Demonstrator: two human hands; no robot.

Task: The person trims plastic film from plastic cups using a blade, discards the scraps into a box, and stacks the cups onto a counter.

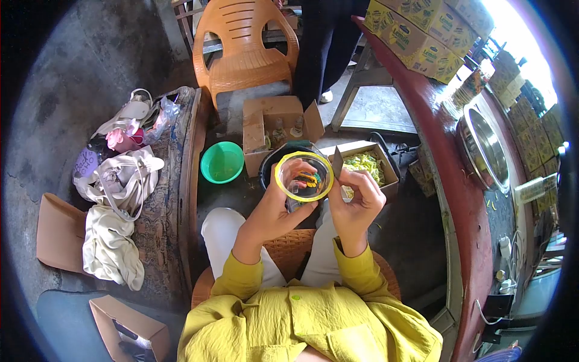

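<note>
My left hand [274,211] is wrapped round a clear round container with a yellow rim [278,178], its round end facing me. Through it I see my fingers and a coloured label-like patch. My right hand [357,202] is closed on a knife [338,161], whose dark blade points up beside the rim. Whether the blade touches the rim, I cannot tell. Beneath the container is a black bucket [263,171], partly hidden. Just to the right stands a cardboard box [391,176] holding yellow-green shreds [366,163].
A green basin [222,163] and a cardboard box with bottles [256,120] stand ahead on the floor. An orange chair [244,63] and a person's dark-clothed legs [319,54] are beyond. Bags [120,175] lie left. A red-edged counter [449,181] carries a metal bowl [485,148].
</note>
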